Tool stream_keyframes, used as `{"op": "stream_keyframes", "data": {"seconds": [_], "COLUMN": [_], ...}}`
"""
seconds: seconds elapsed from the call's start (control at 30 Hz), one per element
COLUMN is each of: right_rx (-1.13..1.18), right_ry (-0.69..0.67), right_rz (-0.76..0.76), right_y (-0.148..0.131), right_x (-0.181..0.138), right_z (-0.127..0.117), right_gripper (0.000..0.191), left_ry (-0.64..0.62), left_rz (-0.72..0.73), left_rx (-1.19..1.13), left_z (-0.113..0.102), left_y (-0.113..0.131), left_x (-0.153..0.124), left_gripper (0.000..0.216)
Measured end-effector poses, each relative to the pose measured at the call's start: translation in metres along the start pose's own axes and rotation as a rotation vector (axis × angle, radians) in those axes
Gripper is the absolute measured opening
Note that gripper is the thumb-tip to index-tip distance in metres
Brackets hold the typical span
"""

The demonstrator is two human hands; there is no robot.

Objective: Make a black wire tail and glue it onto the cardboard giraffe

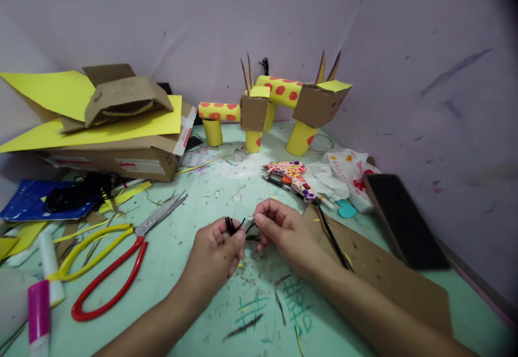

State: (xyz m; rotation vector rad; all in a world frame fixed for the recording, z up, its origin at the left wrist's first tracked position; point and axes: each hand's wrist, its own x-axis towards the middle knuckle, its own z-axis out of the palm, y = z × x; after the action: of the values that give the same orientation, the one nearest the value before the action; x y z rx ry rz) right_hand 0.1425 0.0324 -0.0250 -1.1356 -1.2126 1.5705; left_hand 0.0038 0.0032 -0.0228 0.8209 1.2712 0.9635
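Person's left hand (216,251): fingers curled, thumb and forefinger pinching the small tuft of short black fibre strands (232,225) low down, tips sticking up free. Right hand (283,233): thumb and forefinger pressed tip to tip on loose strands trailing sideways from the tuft, other fingers loosely curled. The hands almost touch. The tuft sits between them over the pale green table (182,287), mid-width, nearer the front edge than the back.

Judgement on doing the step well: the left pinch ought to stay tight and low so the strands do not fan out or slip. The right hand does best working close to that pinch with small pulls. Scraps littering the table could snag in the bundle, so holding it clear of the surface seems wise.

Look of the tuft: thin, stiff-looking, matt black, ends uneven and splayed; strand count too small to tell.

Nearby: red-and-yellow-handled metal scissors (121,254) toward the left edge, flat brown cardboard sheet (384,276) under the right forearm, yellow red-spotted cardboard tube figures (279,89) along the back edge
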Motion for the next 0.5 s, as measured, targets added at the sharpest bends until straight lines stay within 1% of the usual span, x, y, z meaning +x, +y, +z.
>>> {"op": "stream_keyframes", "data": {"seconds": [0.07, 0.17, 0.2, 0.23, 0.33, 0.37, 0.4, 0.5], "right_rx": [-0.044, -0.098, -0.097, -0.089, -0.026, -0.019, -0.029, -0.133], "right_ry": [0.015, 0.003, 0.022, 0.069, 0.315, 0.348, 0.332, 0.141], "right_rz": [-0.044, -0.123, -0.141, -0.151, -0.150, -0.125, -0.091, 0.015], "right_y": [-0.0003, -0.0014, -0.0022, -0.0032, -0.0071, -0.0082, -0.0089, -0.0079], "right_x": [-0.0003, -0.0009, -0.0010, -0.0009, -0.0005, -0.0005, -0.0008, -0.0030], "right_z": [-0.0001, -0.0012, -0.0019, -0.0027, -0.0049, -0.0051, -0.0047, -0.0003], "right_gripper": [0.016, 0.014, 0.013, 0.015, 0.032, 0.031, 0.027, 0.013], "left_ry": [0.006, 0.005, 0.009, 0.017, 0.057, 0.063, 0.065, 0.061], "left_rz": [0.008, 0.022, 0.024, 0.025, 0.025, 0.023, 0.024, 0.030], "left_rx": [0.000, 0.002, 0.001, -0.003, -0.004, -0.003, -0.002, 0.009], "left_z": [0.0002, 0.0006, 0.0006, 0.0005, 0.0001, 0.0001, 0.0000, 0.0008], "left_y": [0.0022, 0.0053, 0.0058, 0.0059, 0.0044, 0.0036, 0.0030, 0.0027], "left_x": [-0.0001, 0.0000, 0.0002, 0.0004, 0.0011, 0.0012, 0.0011, 0.0003], "left_gripper": [0.025, 0.023, 0.023, 0.022, 0.021, 0.021, 0.021, 0.021]}}
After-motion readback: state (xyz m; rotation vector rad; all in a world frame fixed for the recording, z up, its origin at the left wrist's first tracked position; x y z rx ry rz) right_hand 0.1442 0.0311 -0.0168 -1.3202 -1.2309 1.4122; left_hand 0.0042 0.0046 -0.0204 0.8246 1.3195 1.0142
